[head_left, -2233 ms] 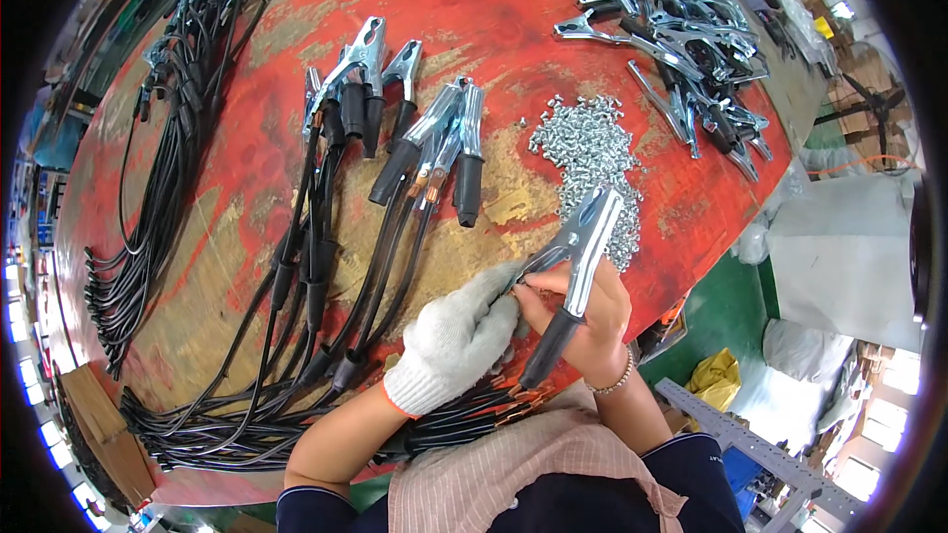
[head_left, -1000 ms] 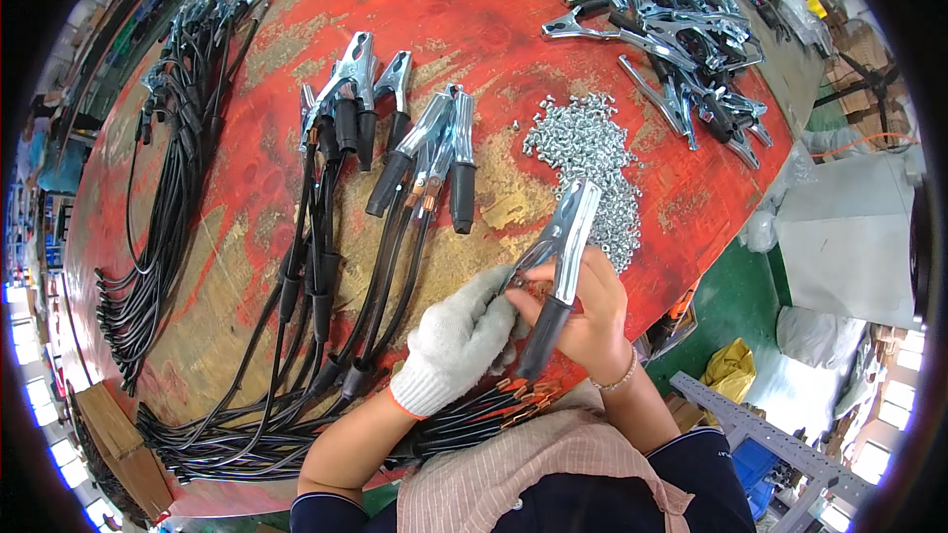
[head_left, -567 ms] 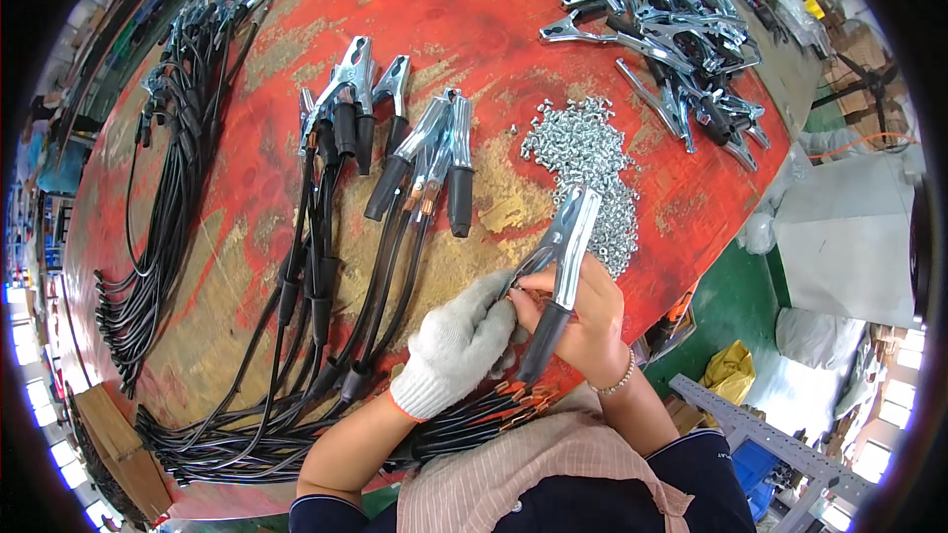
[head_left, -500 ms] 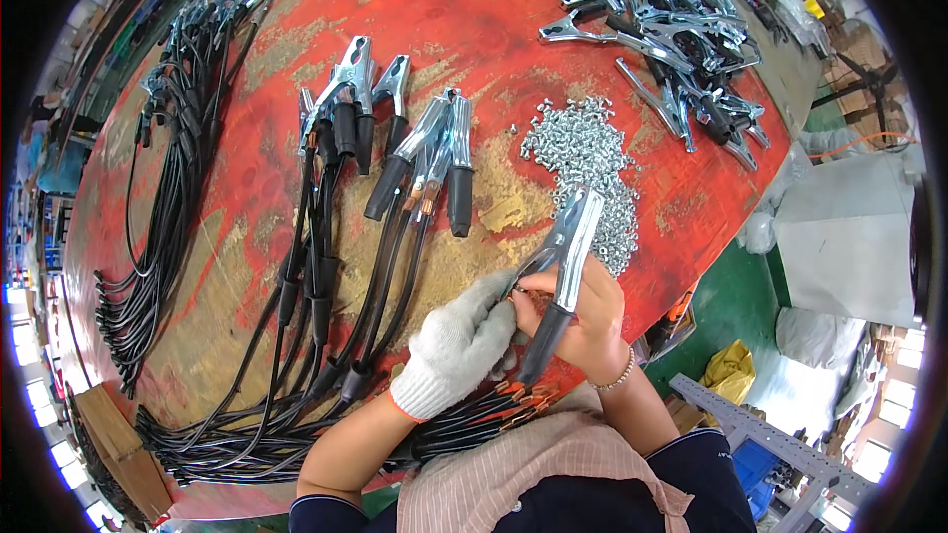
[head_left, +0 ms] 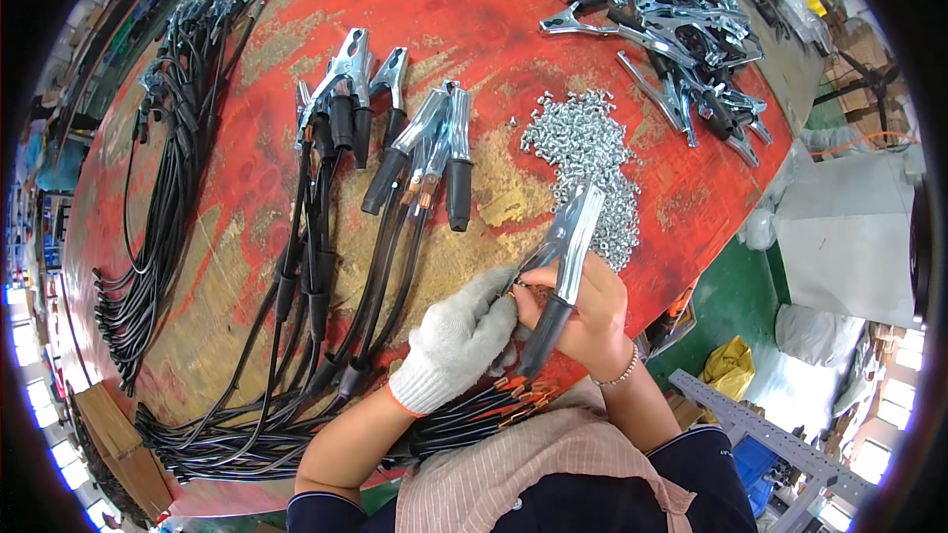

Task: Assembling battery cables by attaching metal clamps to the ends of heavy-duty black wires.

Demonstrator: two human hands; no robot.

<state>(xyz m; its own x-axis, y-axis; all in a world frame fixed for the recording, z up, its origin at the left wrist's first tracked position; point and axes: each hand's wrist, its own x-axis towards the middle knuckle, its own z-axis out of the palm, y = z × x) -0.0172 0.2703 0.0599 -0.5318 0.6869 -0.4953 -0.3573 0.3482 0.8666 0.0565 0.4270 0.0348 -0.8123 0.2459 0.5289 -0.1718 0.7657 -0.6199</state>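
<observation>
Close to the table's front edge, my left hand [head_left: 456, 341], in a white knit glove, is closed on one handle of a metal spring clamp [head_left: 583, 227] with black grips. My bare right hand [head_left: 590, 316], a beaded bracelet at its wrist, holds the same clamp; thumb and fingertips pinch at the handle beside the glove. What lies between those fingertips is too small to make out. The clamp's jaws point away from me, over a heap of small silver screws [head_left: 583, 143]. Under my hands lie black cables with bare copper-coloured ends [head_left: 518, 397].
Left of my hands lie clamps fitted to black cables [head_left: 434, 153], with another such group [head_left: 341, 89] beside them. A cable bundle [head_left: 178, 158] runs along the far left. Loose clamps [head_left: 671, 30] are piled at the back right. A grey perforated metal bar [head_left: 770, 439] stands at lower right.
Both hands stay nearly in place on the clamp, with only a slight shift of the fingers. The view has moved a little; the things on the table lie as before.
</observation>
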